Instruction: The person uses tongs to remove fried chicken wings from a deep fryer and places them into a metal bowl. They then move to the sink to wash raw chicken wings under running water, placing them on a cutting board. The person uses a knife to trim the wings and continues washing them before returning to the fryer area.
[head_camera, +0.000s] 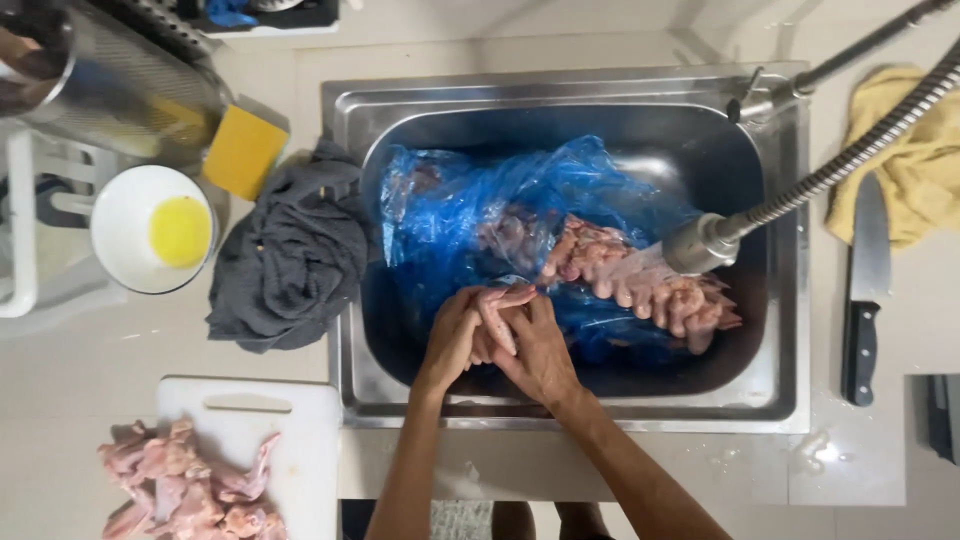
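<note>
Centrally, a rectangular stainless-steel sink is set into a pale countertop.

Left hand: inside the basin near its front wall, fingers curled around a pale pink piece of raw chicken, pressed against the other hand.

Right hand: just beside the left, touching it, fingers closed on the same piece from the right; both hands grip it together above the basin floor.

Crumpled translucent blue plastic bag: spread across the basin's middle and back, just behind the hands.

Heap of raw pink chicken pieces: lies on the bag toward the basin's right side, near the hands.

Flexible ribbed metal spray hose with steel nozzle: enters from the sink's back right corner, its head hanging over the heap.

Dark grey crumpled cloth: draped on the sink's left rim and adjoining counter.

White plastic cutting board: on the counter at the sink's front left corner, bearing a second pile of raw chicken pieces.

White round bowl holding yellow liquid: on the counter left of the grey cloth.

Yellow rectangular sponge: behind the grey cloth.

Black-handled kitchen knife: on the counter right of the sink, blade pointing back.

Mustard-yellow towel: at the counter's back right, touching the blade's tip.
</note>
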